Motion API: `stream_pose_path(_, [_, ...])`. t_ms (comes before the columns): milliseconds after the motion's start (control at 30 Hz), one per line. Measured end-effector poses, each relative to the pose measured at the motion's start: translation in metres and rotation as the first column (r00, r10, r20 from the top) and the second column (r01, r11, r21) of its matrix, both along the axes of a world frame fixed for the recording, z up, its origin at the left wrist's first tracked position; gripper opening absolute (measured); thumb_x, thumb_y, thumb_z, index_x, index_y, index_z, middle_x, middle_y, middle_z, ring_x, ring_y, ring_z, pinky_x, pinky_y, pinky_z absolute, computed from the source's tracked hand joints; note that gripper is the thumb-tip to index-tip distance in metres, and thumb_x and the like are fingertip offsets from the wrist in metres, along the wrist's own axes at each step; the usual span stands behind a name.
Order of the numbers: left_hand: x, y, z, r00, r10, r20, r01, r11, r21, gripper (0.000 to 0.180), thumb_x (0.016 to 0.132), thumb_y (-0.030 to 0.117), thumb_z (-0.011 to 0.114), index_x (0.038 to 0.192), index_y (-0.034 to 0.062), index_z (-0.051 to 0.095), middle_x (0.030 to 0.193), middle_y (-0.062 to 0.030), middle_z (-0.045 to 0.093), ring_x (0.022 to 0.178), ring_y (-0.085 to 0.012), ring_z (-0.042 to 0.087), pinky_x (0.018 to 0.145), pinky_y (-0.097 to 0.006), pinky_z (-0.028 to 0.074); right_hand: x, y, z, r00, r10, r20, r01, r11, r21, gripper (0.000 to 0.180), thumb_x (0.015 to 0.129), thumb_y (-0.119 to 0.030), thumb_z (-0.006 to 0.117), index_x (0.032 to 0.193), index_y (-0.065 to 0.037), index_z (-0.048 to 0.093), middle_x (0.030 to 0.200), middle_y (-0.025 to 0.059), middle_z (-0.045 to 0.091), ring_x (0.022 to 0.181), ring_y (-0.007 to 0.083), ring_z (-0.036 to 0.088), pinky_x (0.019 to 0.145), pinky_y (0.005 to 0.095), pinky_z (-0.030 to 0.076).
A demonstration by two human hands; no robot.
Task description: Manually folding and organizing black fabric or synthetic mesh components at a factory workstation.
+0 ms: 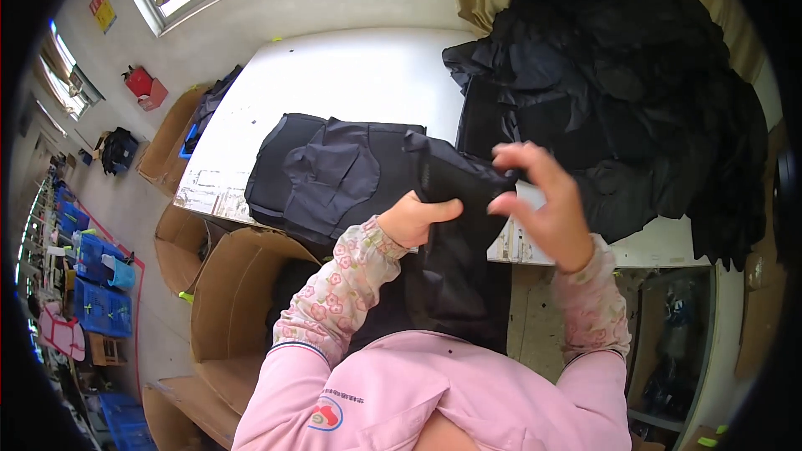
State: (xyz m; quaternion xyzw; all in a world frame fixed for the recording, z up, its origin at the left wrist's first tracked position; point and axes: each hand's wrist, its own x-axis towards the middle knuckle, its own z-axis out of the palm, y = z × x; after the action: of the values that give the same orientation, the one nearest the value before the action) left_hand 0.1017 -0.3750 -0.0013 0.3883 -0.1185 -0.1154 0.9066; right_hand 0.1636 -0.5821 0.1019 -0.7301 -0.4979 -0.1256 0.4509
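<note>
A: What's in hand just now?

B: A limp black fabric piece. It's held up in front of the pink jacket, over the front edge of the white-topped table, with its lower part hanging beyond that edge.

A: How do the fingers stand?

B: The left hand holds the piece, its thumb lying across the near face; the other fingers are mostly hidden. The right hand is spread, with a wide gap between thumb and forefinger, beside the piece's right end. It's a little blurred, and I can't tell whether a fingertip touches the cloth.

A: So which step would you call it?

B: Handling a single piece, I'd judge, between the flat stack of black fabric pieces on the left and the big rumpled heap of black cloth on the right.

A: And what does the next move call for?

B: As I read it, a firm left pinch, since cloth this floppy could sag or fold over; any two-handed hold would need the right thumb and fingers brought together on the edge.

A: Any writing?

B: The jacket's chest bears a round red-and-blue emblem beside small dark characters. A red-and-yellow notice hangs on the wall, too small to read. I can't make out any label on the held piece.
</note>
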Motion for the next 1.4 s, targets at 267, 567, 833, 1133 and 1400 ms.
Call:
stream_pose_path(267, [0.016,0.008,0.012,0.95,0.304,0.071,-0.31,0.946,0.097,0.02,0.096,0.013,0.058,0.113,0.0023,0.059,0.105,-0.0046,0.065,0.095,-0.0112,0.061,0.088,-0.026,0.049,0.002,0.006,-0.028,0.983,-0.164,0.087,0.168,0.985,-0.047,0.016,0.082,-0.007,0.068,0.097,-0.004,0.063,0.084,0.0127,0.06,0.07,0.0316,0.062,0.059,0.0358,0.048])
stream_pose_path(567, [-0.004,0.057,0.044,0.894,0.207,0.397,-0.349,0.878,0.327,0.018,0.09,0.005,0.063,0.107,0.0002,0.063,0.096,-0.0003,0.065,0.087,-0.0061,0.058,0.078,-0.02,0.046,0.012,-0.022,-0.01,0.989,-0.097,0.109,0.115,0.978,-0.172,0.013,0.084,-0.009,0.067,0.096,-0.003,0.064,0.086,0.0143,0.066,0.068,0.0331,0.064,0.057,0.0351,0.049])
stream_pose_path(833, [0.018,0.075,0.006,0.801,0.472,0.368,-0.594,0.553,0.584,0.014,0.091,0.01,0.064,0.102,0.0013,0.062,0.079,0.0024,0.06,0.069,-0.0058,0.056,0.063,-0.022,0.047,0.021,-0.024,0.032,0.983,-0.168,-0.07,0.155,0.975,-0.156,0.011,0.088,-0.008,0.064,0.092,0.002,0.064,0.069,0.0156,0.06,0.059,0.0199,0.058,0.057,0.0282,0.044])
stream_pose_path(1133, [-0.069,-0.035,-0.127,0.995,0.094,-0.037,-0.07,0.91,0.41,0.089,0.083,0.007,0.074,0.151,0.0102,0.015,0.135,-0.0142,0.042,0.126,-0.023,0.049,0.099,-0.033,0.045,0.049,-0.02,0.073,0.923,-0.062,-0.38,0.169,0.952,0.256,0.02,0.094,-0.015,0.061,0.096,0.003,0.067,0.082,-0.0031,0.065,0.075,0.0032,0.055,0.07,0.0183,0.043])
stream_pose_path(1400, [-0.006,-0.042,-0.133,0.811,0.442,-0.383,-0.503,0.861,-0.072,0.048,0.096,0.024,0.058,0.137,0.0073,0.039,0.135,-0.0045,0.051,0.126,-0.0181,0.049,0.105,-0.034,0.04,0.019,-0.008,0.081,0.691,0.313,-0.651,0.058,0.875,0.481,0.02,0.096,-0.016,0.058,0.103,0.001,0.066,0.092,0.0018,0.069,0.081,0.0076,0.063,0.074,0.0187,0.048])
